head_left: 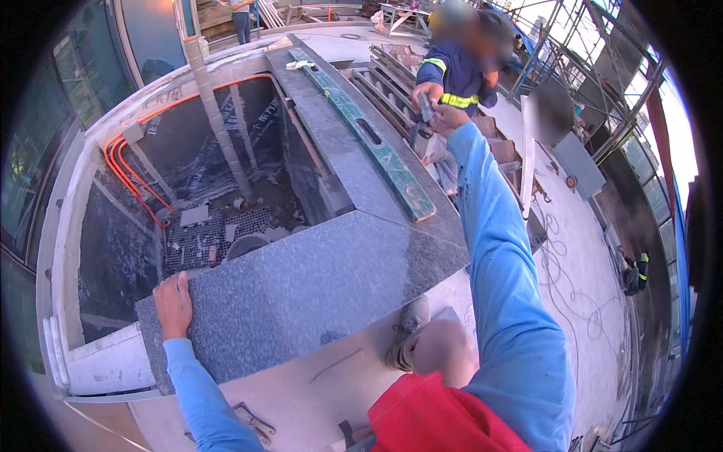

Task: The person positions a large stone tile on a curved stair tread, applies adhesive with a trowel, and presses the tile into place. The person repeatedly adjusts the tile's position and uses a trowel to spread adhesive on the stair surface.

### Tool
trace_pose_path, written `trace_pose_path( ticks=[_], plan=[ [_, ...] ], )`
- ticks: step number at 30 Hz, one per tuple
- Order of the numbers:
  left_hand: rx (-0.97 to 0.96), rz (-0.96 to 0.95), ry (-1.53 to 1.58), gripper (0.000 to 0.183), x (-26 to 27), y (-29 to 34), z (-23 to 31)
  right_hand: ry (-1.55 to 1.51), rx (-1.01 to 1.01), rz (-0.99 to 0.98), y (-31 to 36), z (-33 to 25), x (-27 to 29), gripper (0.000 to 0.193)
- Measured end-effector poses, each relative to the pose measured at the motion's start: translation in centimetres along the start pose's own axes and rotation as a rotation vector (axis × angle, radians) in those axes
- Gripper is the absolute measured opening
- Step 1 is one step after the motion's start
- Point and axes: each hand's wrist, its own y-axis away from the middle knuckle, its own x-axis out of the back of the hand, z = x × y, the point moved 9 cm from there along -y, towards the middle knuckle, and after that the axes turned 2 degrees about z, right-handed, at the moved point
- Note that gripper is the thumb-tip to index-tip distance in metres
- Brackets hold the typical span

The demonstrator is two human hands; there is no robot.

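Note:
My left hand [174, 306] rests on the near grey stone slab [301, 290], its fingers hooked over the inner edge by the left corner. My right arm stretches far ahead to a co-worker in a dark blue jacket [454, 77] with reflective bands. There my right hand [450, 119] is closed around a grey and black hand tool [426, 111]; its exact kind is unclear. The co-worker's hand [428, 92] touches the same tool from the far side. A long green spirit level [361, 132] lies along the slab on the right side.
The slabs border a deep dark pit [301, 188] with orange conduit [124, 169], an upright pipe [215, 113] and black grid mats [192, 241]. A ladder [384, 94] lies beyond the right slab. Cables [557, 260] trail over the floor, and scaffolding [565, 45] stands behind.

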Motion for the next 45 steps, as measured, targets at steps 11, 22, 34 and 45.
trace_pose_path(
  ticks=[11, 22, 34, 45],
  plan=[
    [-0.004, 0.049, 0.021, 0.040, 0.3, 0.3, -0.1, -0.028, -0.101, 0.695, 6.7, 4.3, -5.6, 0.013],
    [-0.015, 0.041, 0.022, 0.040, 1.0, 0.3, 0.3, -0.058, 0.211, 0.442, 4.9, 2.6, -14.8, 0.034],
    [0.033, -0.042, -0.001, 0.042, 0.3, 0.2, -0.9, 0.463, -0.213, -0.202, 1.7, 18.9, -42.0, 0.049],
    [0.034, -0.022, 0.035, 0.041, 0.7, 0.4, -0.8, 0.379, -0.280, -0.363, -0.5, 22.5, -45.1, 0.020]
  ],
)
